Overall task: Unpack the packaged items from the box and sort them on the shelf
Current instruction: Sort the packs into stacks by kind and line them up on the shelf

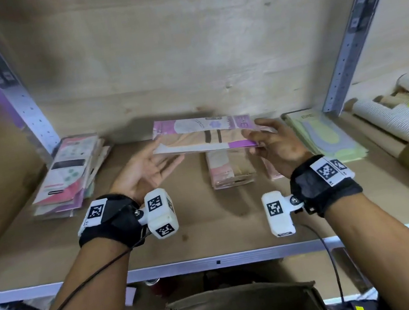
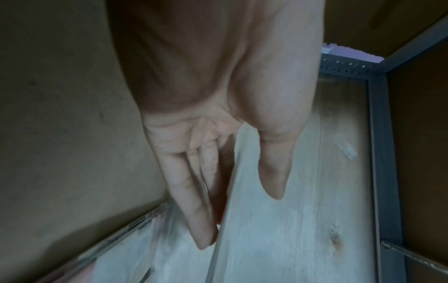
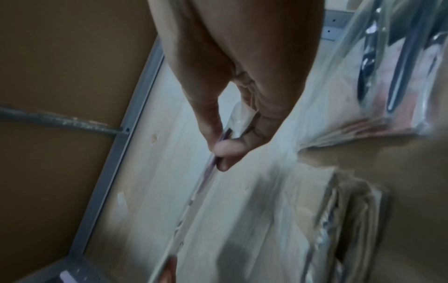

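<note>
Flat purple-and-peach packet [image 1: 203, 135]: hovering level above the shelf board [image 1: 209, 229] at centre, its right end being pinched between thumb and fingers of the right hand [image 1: 274, 143], its left end lying on the straight, spread fingers of the palm-up left hand [image 1: 146, 168]. Shelf stock around it: a pink packet stack [image 1: 230, 169] sitting directly beneath at 6 o'clock, a mixed packet pile [image 1: 70, 176] lying at 9 o'clock, green packets [image 1: 326, 135] lying at 3 o'clock. The open cardboard box [image 1: 244, 309] is standing below the shelf edge, further out at 6 o'clock.
</note>
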A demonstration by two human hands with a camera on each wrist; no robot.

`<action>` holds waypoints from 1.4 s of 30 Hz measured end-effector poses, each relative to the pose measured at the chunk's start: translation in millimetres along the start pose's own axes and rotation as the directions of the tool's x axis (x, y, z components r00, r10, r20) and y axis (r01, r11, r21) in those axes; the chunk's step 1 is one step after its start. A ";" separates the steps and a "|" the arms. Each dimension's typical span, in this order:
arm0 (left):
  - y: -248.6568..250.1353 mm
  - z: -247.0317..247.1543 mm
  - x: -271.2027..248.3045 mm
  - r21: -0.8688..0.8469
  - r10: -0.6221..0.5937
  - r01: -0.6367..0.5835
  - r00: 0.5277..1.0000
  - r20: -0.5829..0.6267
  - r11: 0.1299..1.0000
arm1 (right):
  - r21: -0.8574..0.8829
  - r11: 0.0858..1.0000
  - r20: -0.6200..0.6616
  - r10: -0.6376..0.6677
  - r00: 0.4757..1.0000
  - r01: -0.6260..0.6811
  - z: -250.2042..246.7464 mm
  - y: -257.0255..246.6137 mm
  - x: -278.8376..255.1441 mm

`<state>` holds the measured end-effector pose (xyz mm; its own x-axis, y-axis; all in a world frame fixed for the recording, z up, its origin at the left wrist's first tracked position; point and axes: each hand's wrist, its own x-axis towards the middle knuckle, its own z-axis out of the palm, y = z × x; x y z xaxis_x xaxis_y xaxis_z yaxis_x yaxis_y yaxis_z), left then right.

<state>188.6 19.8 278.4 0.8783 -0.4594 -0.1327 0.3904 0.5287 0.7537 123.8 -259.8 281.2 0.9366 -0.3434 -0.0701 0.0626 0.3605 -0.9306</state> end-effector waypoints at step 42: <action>-7.3 -12.8 2.7 0.676 0.066 -0.065 0.998 0.024 0.734 | -0.286 0.956 0.410 0.178 0.894 -0.059 22.1 15.8 -36.1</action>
<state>191.7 23.9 264.3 0.8950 -0.4409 -0.0674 0.0433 -0.0644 0.9970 98.6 -222.6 277.0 0.9903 0.1128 -0.0810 -0.0942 0.1173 -0.9886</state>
